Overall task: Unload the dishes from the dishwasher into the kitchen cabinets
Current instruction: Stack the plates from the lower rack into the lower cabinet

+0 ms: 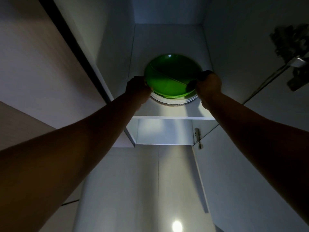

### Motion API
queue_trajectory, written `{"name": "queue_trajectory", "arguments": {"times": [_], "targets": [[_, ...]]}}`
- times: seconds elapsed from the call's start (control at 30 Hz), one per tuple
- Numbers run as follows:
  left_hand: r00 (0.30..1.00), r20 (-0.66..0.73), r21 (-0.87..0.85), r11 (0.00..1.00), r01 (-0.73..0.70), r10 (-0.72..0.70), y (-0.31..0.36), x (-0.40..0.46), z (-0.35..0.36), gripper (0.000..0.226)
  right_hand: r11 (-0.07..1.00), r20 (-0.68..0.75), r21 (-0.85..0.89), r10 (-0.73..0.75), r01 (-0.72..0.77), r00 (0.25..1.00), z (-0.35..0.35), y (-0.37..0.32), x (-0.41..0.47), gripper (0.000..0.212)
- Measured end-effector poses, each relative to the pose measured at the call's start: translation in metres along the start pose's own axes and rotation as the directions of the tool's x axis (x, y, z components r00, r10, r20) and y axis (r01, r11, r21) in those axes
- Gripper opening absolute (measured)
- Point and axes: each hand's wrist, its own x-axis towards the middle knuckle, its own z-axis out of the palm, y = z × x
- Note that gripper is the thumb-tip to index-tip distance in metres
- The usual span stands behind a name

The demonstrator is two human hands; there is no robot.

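A round green plate with divided sections sits on the upper shelf of an open white cabinet, on top of a stack of pale plates whose rims show beneath it. My left hand grips the green plate's left edge. My right hand grips its right edge. Both arms reach up and forward into the cabinet.
The cabinet's open door stands to the right, with a metal hinge low down and a lift strut higher up. A lower cabinet compartment lies below the shelf. A closed cabinet front is on the left.
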Motion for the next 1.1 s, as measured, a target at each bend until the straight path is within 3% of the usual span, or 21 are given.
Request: {"name": "queue_trajectory", "arguments": {"times": [0.07,0.17,0.27,0.33,0.4,0.5,0.6,0.67,0.83,1.0,1.1], "targets": [[0.999,0.024,0.017,0.999,-0.048,0.048,-0.003,-0.006,0.001,0.034,0.999,-0.002,0.036,0.019,-0.018,1.000,-0.003,-0.001,-0.005,0.047],[0.991,0.061,0.181,0.976,-0.124,0.115,-0.011,-0.002,-0.002,0.044,0.994,-0.010,0.101,0.034,-0.033,0.999,-0.004,0.003,-0.009,0.040],[0.961,0.255,0.267,0.947,-0.179,0.110,-0.013,0.005,-0.008,0.058,0.971,-0.068,0.238,0.041,-0.023,0.997,-0.007,0.006,-0.012,0.032],[0.932,0.351,0.310,0.928,-0.206,0.089,-0.012,0.003,-0.009,0.071,0.974,-0.090,0.225,0.007,0.013,0.996,-0.009,0.009,-0.013,0.033],[0.943,0.322,0.255,0.952,-0.172,0.084,-0.013,-0.003,-0.001,0.074,0.982,-0.087,0.182,-0.041,0.056,0.995,-0.011,0.013,-0.014,0.030],[0.988,0.148,0.109,0.992,-0.057,0.040,-0.018,-0.010,0.011,0.065,0.985,-0.125,0.120,-0.106,0.121,0.986,-0.013,0.016,-0.019,0.029],[0.998,0.056,0.093,0.995,-0.039,0.034,-0.022,-0.019,0.019,0.038,0.983,-0.204,0.182,0.011,0.027,0.979,-0.010,0.028,-0.032,0.030],[0.997,0.067,0.120,0.991,-0.056,0.049,-0.022,-0.027,0.022,0.030,0.964,-0.149,0.264,0.042,-0.001,0.988,-0.005,0.043,-0.046,0.024],[0.989,0.145,-0.008,1.000,0.021,-0.019,-0.020,-0.031,0.019,0.050,0.978,0.033,0.157,-0.146,0.139,0.989,0.005,0.056,-0.058,0.033],[0.995,0.104,0.113,0.993,-0.012,0.000,-0.018,-0.050,0.015,0.038,0.983,-0.056,0.097,-0.152,0.157,0.987,-0.006,0.056,-0.076,0.034],[0.996,0.091,0.197,0.979,-0.045,0.027,-0.011,-0.075,0.007,0.040,0.986,-0.040,0.006,-0.166,0.166,0.985,-0.020,0.059,-0.108,0.030]]}}
